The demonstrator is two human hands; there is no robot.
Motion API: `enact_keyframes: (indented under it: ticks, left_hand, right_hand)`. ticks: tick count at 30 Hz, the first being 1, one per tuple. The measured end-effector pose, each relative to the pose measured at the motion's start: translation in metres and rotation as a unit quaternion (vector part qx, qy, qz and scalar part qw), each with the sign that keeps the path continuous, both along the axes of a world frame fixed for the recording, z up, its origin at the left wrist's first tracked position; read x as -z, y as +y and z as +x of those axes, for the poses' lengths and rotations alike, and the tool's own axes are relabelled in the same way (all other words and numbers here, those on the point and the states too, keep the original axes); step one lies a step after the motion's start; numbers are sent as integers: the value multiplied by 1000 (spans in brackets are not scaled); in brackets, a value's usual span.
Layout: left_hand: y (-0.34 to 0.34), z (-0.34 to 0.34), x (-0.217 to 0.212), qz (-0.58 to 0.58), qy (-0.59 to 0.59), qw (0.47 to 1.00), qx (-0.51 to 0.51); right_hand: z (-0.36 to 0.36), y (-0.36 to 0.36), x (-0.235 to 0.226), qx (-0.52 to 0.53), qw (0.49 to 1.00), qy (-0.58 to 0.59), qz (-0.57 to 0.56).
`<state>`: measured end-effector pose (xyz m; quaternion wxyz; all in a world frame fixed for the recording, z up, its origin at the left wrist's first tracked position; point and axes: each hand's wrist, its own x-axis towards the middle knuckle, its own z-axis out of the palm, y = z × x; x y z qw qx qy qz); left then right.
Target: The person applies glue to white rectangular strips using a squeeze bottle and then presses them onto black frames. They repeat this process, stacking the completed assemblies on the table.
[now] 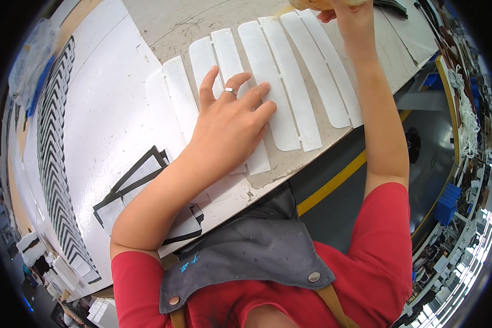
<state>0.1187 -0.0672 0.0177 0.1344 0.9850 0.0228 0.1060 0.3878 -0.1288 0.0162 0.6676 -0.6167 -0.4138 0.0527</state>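
I see L hand (230, 123) flat, fingers spread, pressing on the row of white strips (290, 82) whose long axes run away from me, while R hand (347, 13), far side at top edge, grips a tan brush-like thing (311, 4).

White strips (290, 76) on a beige-grey tabletop (175, 22), black-and-white chevron stack (54, 164), red shirt (377, 273), dark grey apron (246, 251), yellow floor line (333, 183), silver ring (230, 91).

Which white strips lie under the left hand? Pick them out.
The middle strips of the fanned row: the left hand presses flat on them. The strips further right lie uncovered, nearer the right hand.
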Motion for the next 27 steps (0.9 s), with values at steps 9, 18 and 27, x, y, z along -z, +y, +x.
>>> enact_keyframes:
  ticks: [9, 18, 27]
  left_hand:
    - [-1, 0, 1, 6, -10, 1000, -2]
    - [-3, 0, 3, 26, -23, 999, -11]
    - [0, 4, -1, 26, -13, 1000, 7]
  right_hand:
    - [-2, -23, -1, 23, 998, 62, -18]
    - [-29, -83, 4, 8, 989, 134, -60]
    - [-66, -135, 1, -24, 983, 176, -39]
